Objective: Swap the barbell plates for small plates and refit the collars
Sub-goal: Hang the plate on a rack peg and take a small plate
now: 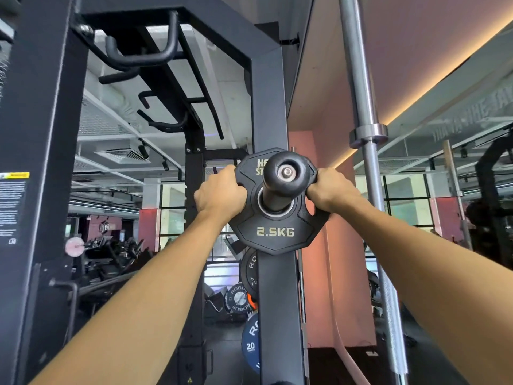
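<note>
Two hands, left hand and right hand, are clenched on opposite edges of the 2.5 kg plate, threaded on the storage peg whose axis points toward the person.

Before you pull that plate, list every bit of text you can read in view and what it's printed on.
"2.5KG": small black plate, gripped by left hand and right hand.
"HA" over "ST", cut off by the peg: same plate.
"ROGUE": dark plate stored low.
"20", "RO": blue plate.
Warning sticker on rack upright: too blurred.
Glass wall lettering: mirrored, unreadable.
</note>
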The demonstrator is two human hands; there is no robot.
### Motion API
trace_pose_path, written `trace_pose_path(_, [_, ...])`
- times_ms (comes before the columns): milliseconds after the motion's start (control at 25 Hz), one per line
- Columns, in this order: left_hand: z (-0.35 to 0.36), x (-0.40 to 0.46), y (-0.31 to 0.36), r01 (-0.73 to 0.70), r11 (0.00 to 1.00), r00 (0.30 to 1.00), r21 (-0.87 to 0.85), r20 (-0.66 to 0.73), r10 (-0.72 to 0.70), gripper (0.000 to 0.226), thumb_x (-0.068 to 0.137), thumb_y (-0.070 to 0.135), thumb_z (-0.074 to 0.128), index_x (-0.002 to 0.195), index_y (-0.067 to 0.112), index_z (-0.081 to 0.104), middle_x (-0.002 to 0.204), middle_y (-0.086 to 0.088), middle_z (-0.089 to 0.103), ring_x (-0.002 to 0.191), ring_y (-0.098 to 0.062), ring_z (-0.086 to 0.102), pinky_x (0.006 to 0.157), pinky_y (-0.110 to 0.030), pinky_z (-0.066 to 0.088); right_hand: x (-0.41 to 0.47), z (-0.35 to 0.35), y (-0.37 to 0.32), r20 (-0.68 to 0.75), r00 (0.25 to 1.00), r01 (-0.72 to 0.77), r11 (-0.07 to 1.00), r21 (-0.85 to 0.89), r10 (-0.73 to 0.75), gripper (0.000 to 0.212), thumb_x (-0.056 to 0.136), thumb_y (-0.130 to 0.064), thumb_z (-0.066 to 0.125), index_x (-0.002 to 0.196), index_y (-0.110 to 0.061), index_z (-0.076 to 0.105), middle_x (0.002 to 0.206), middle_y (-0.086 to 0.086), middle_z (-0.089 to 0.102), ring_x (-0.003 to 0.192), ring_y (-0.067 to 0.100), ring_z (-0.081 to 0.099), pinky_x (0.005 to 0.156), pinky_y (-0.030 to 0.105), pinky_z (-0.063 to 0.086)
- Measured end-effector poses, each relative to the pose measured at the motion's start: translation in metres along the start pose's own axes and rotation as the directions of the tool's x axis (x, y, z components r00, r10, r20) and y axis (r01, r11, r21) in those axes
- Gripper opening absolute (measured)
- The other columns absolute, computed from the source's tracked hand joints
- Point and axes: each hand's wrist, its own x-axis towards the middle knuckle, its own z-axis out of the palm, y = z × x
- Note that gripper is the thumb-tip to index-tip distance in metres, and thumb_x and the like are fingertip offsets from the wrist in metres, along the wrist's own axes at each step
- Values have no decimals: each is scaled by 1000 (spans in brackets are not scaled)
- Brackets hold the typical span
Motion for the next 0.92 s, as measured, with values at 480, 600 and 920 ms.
trace_pose_path(480, [-7, -47, -8, 9, 1000, 977, -30, 215, -2, 23, 102, 26, 22, 119, 10, 26, 99, -18, 56, 77, -37, 53, 71, -41, 37, -58, 12, 0, -26, 998, -54, 997, 62, 56, 22, 98, -34, 30, 109, -16, 26, 84, 14, 65, 78, 34, 64, 75, 40, 44])
trace_pose_path(600, [-14, -86, -22, -23, 997, 926, 78, 377, -8, 24, 103, 26, 17, 119, 14, 30, 105, -15, 54, 80, -38, 56, 74, -44, 43, -89, 13, 9, 112, 988, -114, 992, 63, 106, 29, 100, -40, 22, 114, -15, 28, 97, 17, 66, 87, 37, 65, 87, 43, 49])
trace_pose_path(920, [-46, -199, -72, 44, 992, 802, 120, 588, -106, 51, 85, 65, 48, 125, 33, 43, 125, -2, 55, 111, -28, 56, 90, -40, 46, -214, 20, 35, 517, 856, 20, 1000, -22, -6, 60, 90, -60, 45, 131, -17, 44, 130, 7, 55, 115, 29, 55, 99, 44, 44])
